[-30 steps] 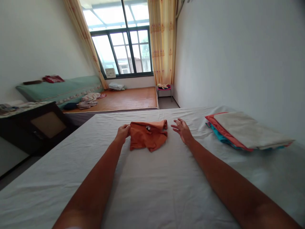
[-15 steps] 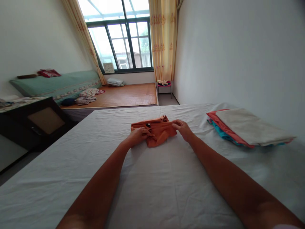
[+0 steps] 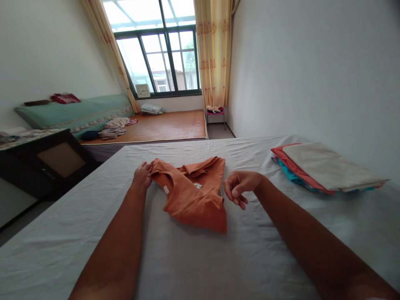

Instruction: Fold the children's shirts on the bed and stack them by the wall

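Note:
An orange garment [image 3: 193, 193] lies partly unfolded on the white bed sheet [image 3: 193, 258] in front of me, its collar at the far side and a small white label showing. My left hand [image 3: 142, 176] pinches the garment's left upper corner. My right hand [image 3: 239, 187] hovers just right of the garment with its fingers curled inward, and nothing shows in them.
A stack of folded cloths [image 3: 321, 168], beige on top of red and teal, lies at the right of the bed by the wall. A dark cabinet [image 3: 46, 160] stands at the left. Beyond are a low platform with a bamboo mat [image 3: 168, 125], clothes and a window.
The garment has been spread open and pulled nearer to me. My left hand moved left to its corner; my right hand let go and drew back a little.

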Available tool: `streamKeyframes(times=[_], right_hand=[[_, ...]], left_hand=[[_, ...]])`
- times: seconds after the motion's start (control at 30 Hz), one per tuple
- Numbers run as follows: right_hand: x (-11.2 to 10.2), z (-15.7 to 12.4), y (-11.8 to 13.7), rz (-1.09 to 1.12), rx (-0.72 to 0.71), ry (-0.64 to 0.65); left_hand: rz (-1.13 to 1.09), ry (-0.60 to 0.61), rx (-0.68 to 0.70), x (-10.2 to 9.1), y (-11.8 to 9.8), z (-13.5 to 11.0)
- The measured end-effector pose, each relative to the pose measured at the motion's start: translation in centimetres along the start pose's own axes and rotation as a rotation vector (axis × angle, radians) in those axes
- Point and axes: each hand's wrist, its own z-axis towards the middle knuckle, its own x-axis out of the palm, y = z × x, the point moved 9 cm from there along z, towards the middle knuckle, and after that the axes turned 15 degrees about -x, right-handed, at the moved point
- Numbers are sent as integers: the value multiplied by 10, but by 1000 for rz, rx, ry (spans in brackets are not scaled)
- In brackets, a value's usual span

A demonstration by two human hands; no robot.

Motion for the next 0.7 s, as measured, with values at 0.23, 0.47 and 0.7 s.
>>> streamKeyframes(times=[0.23,0.47,0.7], right_hand=[[-117,-32,-6,-653,-96,-963],[-143,-35,-25,-1045,-88,-1037],[-148,-62,-6,-947,-37,-1008]], left_hand=[[706,0,274,24,-6,-9],[955,160,251,45,12,-17],[725,171,272,44,8,-19]])
